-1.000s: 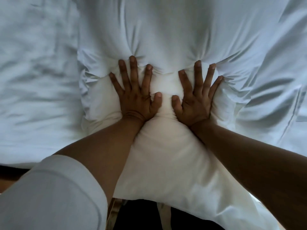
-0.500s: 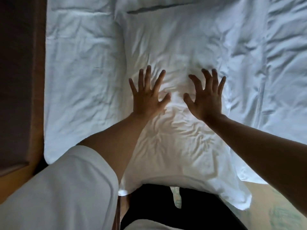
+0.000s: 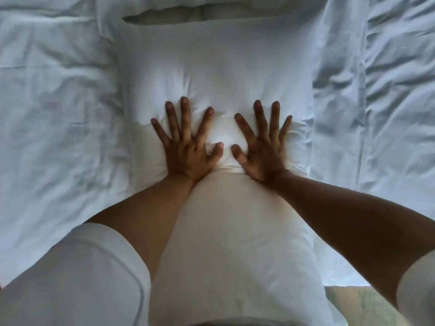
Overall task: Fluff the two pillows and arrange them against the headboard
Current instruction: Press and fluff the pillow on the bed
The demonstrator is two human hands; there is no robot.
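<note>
A white pillow lies lengthways on the bed in front of me, its near end hanging over the bed's edge towards my body. My left hand and my right hand lie side by side on its middle, fingers spread and straight, pressing a deep dent into the filling. The open end of the pillowcase shows at the far end. A second pillow and the headboard are out of sight.
Rumpled white bedding spreads to the left, and more creased sheet to the right. A strip of pale patterned floor shows at the bottom right beyond the bed's edge.
Half a second ago both hands hovered spread above the pillow. They have come down and now press into its middle, as they did one second ago.
</note>
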